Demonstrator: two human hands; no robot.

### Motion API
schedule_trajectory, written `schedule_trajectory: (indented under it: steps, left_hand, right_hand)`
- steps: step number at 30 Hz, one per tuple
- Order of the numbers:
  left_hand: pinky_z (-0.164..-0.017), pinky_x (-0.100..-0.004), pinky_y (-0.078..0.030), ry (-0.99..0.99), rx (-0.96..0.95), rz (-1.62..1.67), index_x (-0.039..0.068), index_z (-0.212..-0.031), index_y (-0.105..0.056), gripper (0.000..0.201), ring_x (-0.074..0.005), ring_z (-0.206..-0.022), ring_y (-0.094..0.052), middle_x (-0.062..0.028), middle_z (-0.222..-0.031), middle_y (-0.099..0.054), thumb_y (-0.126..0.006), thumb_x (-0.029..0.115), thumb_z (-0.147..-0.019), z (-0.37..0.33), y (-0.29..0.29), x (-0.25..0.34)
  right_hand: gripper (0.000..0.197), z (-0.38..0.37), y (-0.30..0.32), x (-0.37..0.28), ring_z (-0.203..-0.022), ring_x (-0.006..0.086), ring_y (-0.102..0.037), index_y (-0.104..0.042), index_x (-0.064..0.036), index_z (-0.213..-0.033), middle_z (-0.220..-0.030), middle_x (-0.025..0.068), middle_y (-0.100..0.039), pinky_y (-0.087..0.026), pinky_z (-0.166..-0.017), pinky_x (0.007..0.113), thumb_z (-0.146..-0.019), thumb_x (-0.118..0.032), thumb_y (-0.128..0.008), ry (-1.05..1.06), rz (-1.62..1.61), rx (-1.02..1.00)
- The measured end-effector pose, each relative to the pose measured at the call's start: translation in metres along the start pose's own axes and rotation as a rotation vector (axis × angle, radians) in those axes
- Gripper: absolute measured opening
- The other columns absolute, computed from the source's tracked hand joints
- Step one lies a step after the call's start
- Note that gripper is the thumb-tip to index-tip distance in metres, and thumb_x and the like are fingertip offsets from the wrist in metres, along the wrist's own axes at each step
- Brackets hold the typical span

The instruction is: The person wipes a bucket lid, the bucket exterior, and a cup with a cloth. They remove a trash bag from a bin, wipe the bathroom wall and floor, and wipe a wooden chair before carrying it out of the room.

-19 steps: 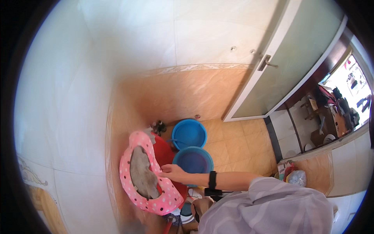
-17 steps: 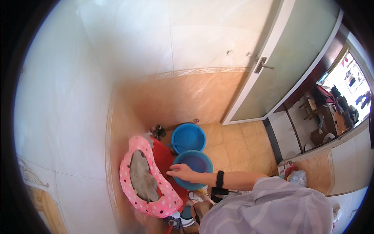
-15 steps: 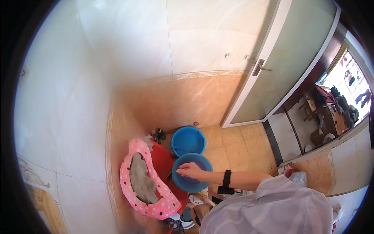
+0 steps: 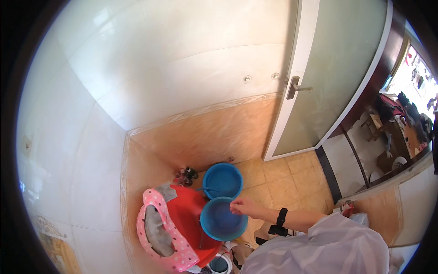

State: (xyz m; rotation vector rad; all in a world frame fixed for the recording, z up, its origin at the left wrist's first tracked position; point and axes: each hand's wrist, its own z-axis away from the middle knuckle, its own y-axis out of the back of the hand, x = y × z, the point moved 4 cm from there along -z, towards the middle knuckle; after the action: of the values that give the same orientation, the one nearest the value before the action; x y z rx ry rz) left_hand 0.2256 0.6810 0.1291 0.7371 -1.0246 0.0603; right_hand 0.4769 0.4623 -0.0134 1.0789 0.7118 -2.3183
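My right hand (image 4: 242,208) is at the right rim of a blue basin (image 4: 222,236). Its fingers are curled in and pressed together; anything between them is too small to make out. A black band (image 4: 280,222) with a small block is strapped round the wrist. My left hand does not show. To the left, a pink spotted cloth item (image 4: 153,201) with a grey middle (image 4: 157,230) lies over a red surface (image 4: 187,214), beside the basin. Just behind stands a second blue basin (image 4: 228,176), with a blue stick-like thing (image 4: 211,188) across its near left edge.
Several small dark bottles (image 4: 186,175) stand in the wall corner. A white bucket (image 4: 219,265) is near my legs. The frosted glass door (image 4: 331,77) stands ajar at the right, above the tan tile floor (image 4: 273,176). Bags (image 4: 359,219) lie by the right wall.
My right hand has moved from above the middle of the near basin to its right rim. The view has shifted, and more of the red surface shows beside the pink cloth item.
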Motion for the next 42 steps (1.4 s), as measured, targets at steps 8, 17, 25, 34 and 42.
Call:
schedule_trajectory:
  steps: [8, 17, 25, 34, 42]
  left_hand:
    - [-0.104, -0.0456, -0.039, -0.124, -0.347, -0.238, 0.001, -0.126, -0.053, 0.041, -0.0337, -0.119, -0.051, -0.017, -0.133, -0.051, -0.052, 0.015, -0.088, -0.017, -0.071, 0.095]
    - [-0.103, -0.0457, -0.039, -0.471, -0.582, -0.263, 0.002, -0.126, -0.054, 0.041, -0.0341, -0.119, -0.051, -0.017, -0.132, -0.051, -0.053, 0.013, -0.087, -0.023, -0.158, 0.134]
    - [-0.102, -0.0472, -0.039, -0.339, -0.371, -0.069, 0.003, -0.125, -0.054, 0.041, -0.035, -0.119, -0.051, -0.0173, -0.131, -0.052, -0.055, 0.012, -0.085, -0.002, -0.201, 0.118]
    - [-0.1, -0.0494, -0.04, -0.447, -0.049, -0.024, 0.005, -0.125, -0.056, 0.042, -0.0364, -0.118, -0.051, -0.0178, -0.13, -0.053, -0.056, 0.011, -0.083, -0.063, -0.273, 0.19]
    - [-0.098, -0.0514, -0.04, -1.199, 0.376, -0.287, 0.007, -0.124, -0.057, 0.043, -0.0376, -0.117, -0.051, -0.0183, -0.129, -0.054, -0.058, 0.01, -0.081, -0.232, -0.336, 0.414]
  right_hand:
    - [0.027, -0.005, 0.132, 0.004, -0.086, 0.0144, -0.065, -0.063, -0.0068, -0.106, -0.095, 0.0046, -0.067, -0.05, -0.076, 0.027, -0.091, -0.029, -0.06, -0.053, -0.125, 0.089]
    - [0.025, 0.017, 0.212, -0.034, -0.082, 0.0148, -0.066, -0.063, -0.0058, -0.104, -0.094, 0.0047, -0.067, -0.051, -0.07, 0.027, -0.089, -0.025, -0.061, 0.018, -0.165, 0.301]
    - [0.025, 0.029, 0.244, -0.04, -0.076, 0.013, -0.064, -0.062, -0.002, -0.104, -0.089, 0.0064, -0.067, -0.05, -0.065, 0.024, -0.089, -0.022, -0.062, 0.114, -0.12, 0.365]
    - [0.026, 0.019, 0.313, -0.064, -0.077, 0.0155, -0.066, -0.061, 0.0031, -0.108, -0.088, 0.0093, -0.068, -0.053, -0.068, 0.027, -0.089, -0.015, -0.063, 0.26, -0.055, 0.328]
    - [0.023, 0.023, 0.44, -0.109, -0.081, 0.0152, -0.067, -0.06, 0.0018, -0.111, -0.093, 0.0098, -0.069, -0.052, -0.07, 0.025, -0.092, -0.012, -0.059, 0.318, 0.036, 0.404]
